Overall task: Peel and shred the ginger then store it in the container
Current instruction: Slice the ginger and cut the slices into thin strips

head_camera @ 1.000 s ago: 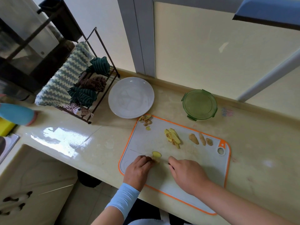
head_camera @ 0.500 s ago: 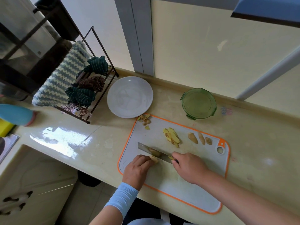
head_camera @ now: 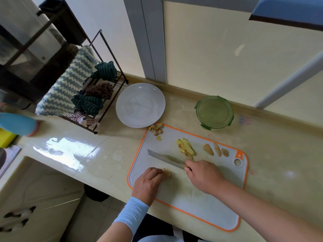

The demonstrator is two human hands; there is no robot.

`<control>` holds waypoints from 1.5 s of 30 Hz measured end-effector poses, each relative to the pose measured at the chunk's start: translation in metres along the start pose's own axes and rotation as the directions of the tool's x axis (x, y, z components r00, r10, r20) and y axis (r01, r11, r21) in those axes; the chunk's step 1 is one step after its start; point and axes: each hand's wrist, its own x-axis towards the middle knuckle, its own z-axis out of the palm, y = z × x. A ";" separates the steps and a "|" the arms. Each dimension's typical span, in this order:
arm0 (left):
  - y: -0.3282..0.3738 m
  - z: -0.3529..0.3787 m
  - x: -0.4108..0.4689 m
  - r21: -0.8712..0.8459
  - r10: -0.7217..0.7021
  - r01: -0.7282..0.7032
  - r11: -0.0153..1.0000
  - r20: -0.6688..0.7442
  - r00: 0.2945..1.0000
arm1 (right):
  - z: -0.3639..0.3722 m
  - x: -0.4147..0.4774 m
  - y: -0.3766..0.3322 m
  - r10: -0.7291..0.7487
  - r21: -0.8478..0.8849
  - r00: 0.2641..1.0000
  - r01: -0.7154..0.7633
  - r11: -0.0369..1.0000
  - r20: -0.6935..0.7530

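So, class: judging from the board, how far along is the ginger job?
Done: peelings piled at the board's corner, some slices heaped. In hand: left hand holds a ginger piece, right hand grips the knife. Left: three pieces uncut, shredding, filling the green container.

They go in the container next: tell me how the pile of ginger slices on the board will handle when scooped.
The ginger slices lie thin and loosely stacked, so they would probably scatter rather than lift together. Small and flat, they are likely light, unlikely to roll.
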 end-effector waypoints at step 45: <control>0.000 0.005 -0.002 0.044 -0.017 0.019 0.999 -0.044 0.999 | 0.000 -0.013 -0.020 -0.054 0.003 0.988 0.055 0.999 0.142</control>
